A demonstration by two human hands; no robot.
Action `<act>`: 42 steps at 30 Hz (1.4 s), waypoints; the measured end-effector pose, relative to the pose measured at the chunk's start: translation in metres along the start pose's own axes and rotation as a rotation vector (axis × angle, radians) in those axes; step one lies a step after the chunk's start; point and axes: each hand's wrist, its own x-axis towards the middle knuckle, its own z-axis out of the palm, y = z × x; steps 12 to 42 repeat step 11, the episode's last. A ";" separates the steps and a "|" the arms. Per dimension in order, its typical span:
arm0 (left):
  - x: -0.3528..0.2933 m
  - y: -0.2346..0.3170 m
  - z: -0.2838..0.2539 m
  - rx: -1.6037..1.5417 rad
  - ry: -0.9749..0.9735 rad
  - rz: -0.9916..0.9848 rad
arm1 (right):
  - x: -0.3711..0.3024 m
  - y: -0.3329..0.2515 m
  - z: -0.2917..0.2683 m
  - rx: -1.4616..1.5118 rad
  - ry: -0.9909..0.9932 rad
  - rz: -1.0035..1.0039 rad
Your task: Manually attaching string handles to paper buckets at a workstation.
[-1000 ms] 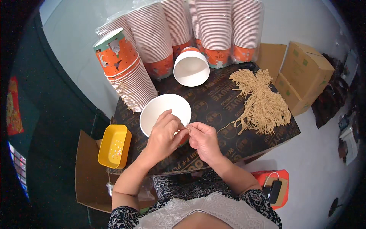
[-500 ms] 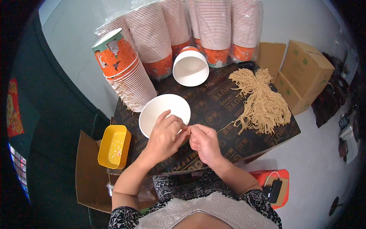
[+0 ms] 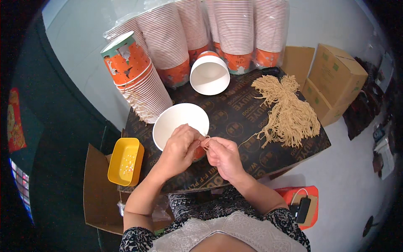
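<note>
My left hand [image 3: 180,148] and my right hand [image 3: 223,154] meet at the right rim of a paper bucket [image 3: 178,122], white inside with a patch of orange outside. Both are closed, with thumbs and fingers pinching a thin tan cord [image 3: 206,141] that forms a small loop between them. Whether it passes through the bucket's wall is hidden by my fingers. A strand trails from beside my right hand toward a bundle of tan cords [image 3: 291,119] on the table's right side. Another white-mouthed bucket [image 3: 210,75] lies on its side farther back.
At the left leans a stack of orange-printed buckets [image 3: 145,90] with cords hanging along it. Plastic-wrapped bucket stacks [image 3: 235,31] line the back. A yellow tub [image 3: 134,168] holding small pale bits sits at the table's left edge. Cardboard boxes [image 3: 336,77] stand beyond the right corner.
The cord between my fingertips now shows a larger loop. My left fingers have curled in more, and both hands have shifted slightly at the rim. Everything else stays put.
</note>
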 end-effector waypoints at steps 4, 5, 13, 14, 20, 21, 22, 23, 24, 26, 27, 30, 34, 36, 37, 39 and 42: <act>0.001 0.004 -0.005 -0.082 -0.086 -0.093 | 0.001 -0.003 0.000 0.052 0.007 0.052; 0.001 0.004 -0.006 -0.081 -0.085 -0.095 | 0.001 -0.003 0.000 0.052 0.005 0.054; -0.003 0.005 -0.004 -0.091 -0.053 -0.216 | 0.002 -0.004 0.003 -0.049 0.060 0.005; -0.003 0.005 -0.004 -0.091 -0.053 -0.216 | 0.002 -0.004 0.003 -0.049 0.060 0.005; -0.003 0.005 -0.004 -0.091 -0.053 -0.216 | 0.002 -0.004 0.003 -0.049 0.060 0.005; -0.003 0.005 -0.004 -0.091 -0.053 -0.216 | 0.002 -0.004 0.003 -0.049 0.060 0.005; -0.003 0.005 -0.004 -0.091 -0.053 -0.216 | 0.002 -0.004 0.003 -0.049 0.060 0.005; -0.003 0.005 -0.004 -0.091 -0.053 -0.216 | 0.002 -0.004 0.003 -0.049 0.060 0.005; -0.003 0.005 -0.004 -0.091 -0.053 -0.216 | 0.002 -0.004 0.003 -0.049 0.060 0.005; -0.003 0.005 -0.004 -0.091 -0.053 -0.216 | 0.002 -0.004 0.003 -0.049 0.060 0.005; -0.003 0.005 -0.004 -0.091 -0.053 -0.216 | 0.002 -0.004 0.003 -0.049 0.060 0.005; -0.003 0.005 -0.004 -0.091 -0.053 -0.216 | 0.002 -0.004 0.003 -0.049 0.060 0.005; -0.003 0.005 -0.004 -0.091 -0.053 -0.216 | 0.002 -0.004 0.003 -0.049 0.060 0.005; -0.003 0.005 -0.004 -0.091 -0.053 -0.216 | 0.002 -0.004 0.003 -0.049 0.060 0.005; -0.003 0.005 -0.004 -0.091 -0.053 -0.216 | 0.002 -0.004 0.003 -0.049 0.060 0.005; -0.003 0.005 -0.004 -0.091 -0.053 -0.216 | 0.002 -0.004 0.003 -0.049 0.060 0.005; -0.003 0.005 -0.004 -0.091 -0.053 -0.216 | 0.002 -0.004 0.003 -0.049 0.060 0.005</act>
